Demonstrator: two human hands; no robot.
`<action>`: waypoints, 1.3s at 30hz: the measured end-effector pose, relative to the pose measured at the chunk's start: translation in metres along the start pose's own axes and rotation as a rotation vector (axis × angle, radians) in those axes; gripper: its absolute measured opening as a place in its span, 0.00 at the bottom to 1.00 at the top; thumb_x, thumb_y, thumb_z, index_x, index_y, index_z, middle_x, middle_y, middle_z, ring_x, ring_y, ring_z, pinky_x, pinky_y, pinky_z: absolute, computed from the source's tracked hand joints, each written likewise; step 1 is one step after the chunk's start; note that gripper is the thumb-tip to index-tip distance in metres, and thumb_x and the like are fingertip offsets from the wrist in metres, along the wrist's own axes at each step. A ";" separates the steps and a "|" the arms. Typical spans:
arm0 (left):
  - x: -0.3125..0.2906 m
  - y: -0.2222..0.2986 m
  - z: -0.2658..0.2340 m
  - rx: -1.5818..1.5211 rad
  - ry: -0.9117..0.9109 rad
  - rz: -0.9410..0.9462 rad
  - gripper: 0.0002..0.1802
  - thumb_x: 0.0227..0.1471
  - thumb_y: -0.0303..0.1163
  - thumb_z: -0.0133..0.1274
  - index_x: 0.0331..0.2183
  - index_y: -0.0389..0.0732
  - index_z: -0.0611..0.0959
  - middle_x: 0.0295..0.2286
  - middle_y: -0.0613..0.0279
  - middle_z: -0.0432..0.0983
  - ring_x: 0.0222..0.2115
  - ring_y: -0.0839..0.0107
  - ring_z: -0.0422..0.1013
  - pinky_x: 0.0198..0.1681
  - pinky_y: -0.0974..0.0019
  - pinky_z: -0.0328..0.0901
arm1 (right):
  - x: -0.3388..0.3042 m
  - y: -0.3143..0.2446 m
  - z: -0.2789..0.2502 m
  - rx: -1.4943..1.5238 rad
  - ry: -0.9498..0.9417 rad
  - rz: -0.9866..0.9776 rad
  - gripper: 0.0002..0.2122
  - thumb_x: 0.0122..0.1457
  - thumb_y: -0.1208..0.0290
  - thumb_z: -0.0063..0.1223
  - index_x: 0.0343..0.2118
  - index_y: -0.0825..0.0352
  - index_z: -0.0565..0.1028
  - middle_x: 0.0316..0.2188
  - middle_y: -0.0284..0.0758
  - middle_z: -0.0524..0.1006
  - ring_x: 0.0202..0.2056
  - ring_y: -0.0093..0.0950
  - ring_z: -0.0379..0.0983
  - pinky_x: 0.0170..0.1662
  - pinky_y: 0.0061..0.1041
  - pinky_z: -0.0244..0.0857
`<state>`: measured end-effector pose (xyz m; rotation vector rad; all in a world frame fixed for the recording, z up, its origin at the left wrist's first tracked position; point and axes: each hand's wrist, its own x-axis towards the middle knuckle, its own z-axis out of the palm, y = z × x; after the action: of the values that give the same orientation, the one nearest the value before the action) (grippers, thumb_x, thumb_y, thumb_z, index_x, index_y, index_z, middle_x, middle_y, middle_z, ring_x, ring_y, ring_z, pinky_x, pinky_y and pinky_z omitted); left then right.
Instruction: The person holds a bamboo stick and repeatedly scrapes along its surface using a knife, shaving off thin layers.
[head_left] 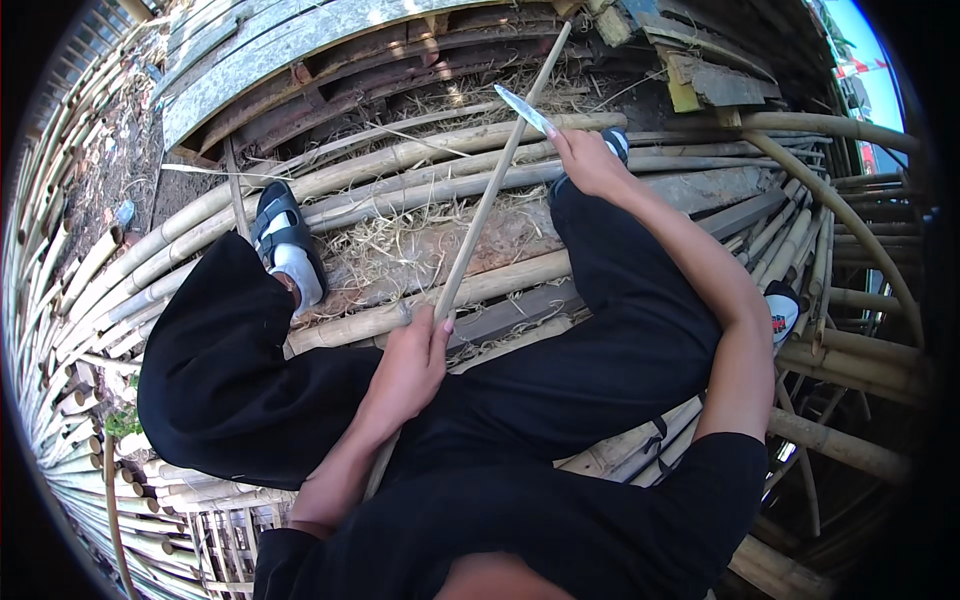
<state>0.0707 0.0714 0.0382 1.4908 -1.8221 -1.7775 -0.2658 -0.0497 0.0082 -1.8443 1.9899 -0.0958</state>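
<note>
I have the left hand (pixel 410 362) clamped on the strip (pixel 487 198), the right hand (pixel 590 162) round the knife (pixel 522 108); likely shaving, calling next for a steady knife angle.

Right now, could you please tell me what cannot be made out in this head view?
In the head view:
Knife: handle hidden inside the right hand.
Stick: near end hidden by the black shirt.
Knife and stick: whether they touch, as the blade covers the crossing.
Right shoe: partly hidden by the right hand and trouser leg.
</note>
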 end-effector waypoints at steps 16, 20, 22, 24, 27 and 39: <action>0.000 0.006 -0.003 -0.006 0.025 0.014 0.13 0.62 0.33 0.44 0.29 0.32 0.69 0.16 0.40 0.68 0.19 0.40 0.66 0.24 0.49 0.58 | 0.014 0.002 0.002 0.002 0.048 0.034 0.26 0.67 0.53 0.32 0.29 0.72 0.77 0.26 0.54 0.75 0.32 0.55 0.72 0.38 0.50 0.65; 0.002 0.007 -0.003 -0.004 0.014 0.010 0.13 0.62 0.32 0.45 0.30 0.32 0.69 0.16 0.40 0.68 0.19 0.40 0.67 0.23 0.49 0.59 | 0.003 -0.013 0.008 -0.033 0.119 -0.030 0.28 0.67 0.51 0.34 0.22 0.74 0.74 0.20 0.54 0.73 0.28 0.54 0.71 0.34 0.49 0.61; 0.001 0.007 -0.003 -0.008 0.002 -0.032 0.13 0.62 0.32 0.45 0.30 0.32 0.69 0.15 0.40 0.69 0.19 0.40 0.67 0.23 0.49 0.59 | 0.006 -0.015 0.006 -0.032 0.084 0.010 0.29 0.66 0.50 0.34 0.22 0.73 0.76 0.21 0.54 0.74 0.29 0.54 0.72 0.37 0.49 0.63; 0.002 0.005 -0.001 -0.011 0.040 0.043 0.13 0.62 0.32 0.45 0.30 0.32 0.69 0.15 0.40 0.68 0.18 0.40 0.67 0.22 0.48 0.58 | 0.006 -0.017 -0.001 -0.055 0.076 0.020 0.30 0.66 0.48 0.34 0.22 0.72 0.77 0.21 0.55 0.74 0.30 0.54 0.73 0.39 0.49 0.66; -0.001 0.007 -0.002 -0.009 0.014 0.044 0.13 0.61 0.32 0.45 0.30 0.32 0.69 0.15 0.40 0.68 0.18 0.40 0.67 0.22 0.49 0.59 | 0.013 -0.013 -0.007 -0.056 0.128 0.024 0.30 0.66 0.49 0.33 0.22 0.72 0.77 0.21 0.54 0.74 0.29 0.54 0.73 0.37 0.49 0.66; -0.001 0.010 -0.003 0.004 0.038 0.031 0.12 0.61 0.31 0.45 0.30 0.31 0.70 0.14 0.41 0.68 0.17 0.43 0.67 0.23 0.49 0.59 | 0.013 -0.009 -0.004 -0.094 0.085 0.008 0.31 0.66 0.48 0.32 0.24 0.72 0.78 0.22 0.52 0.76 0.30 0.53 0.74 0.36 0.48 0.67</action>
<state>0.0680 0.0676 0.0480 1.4794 -1.8218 -1.7211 -0.2589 -0.0644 0.0116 -1.9203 2.0918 -0.0800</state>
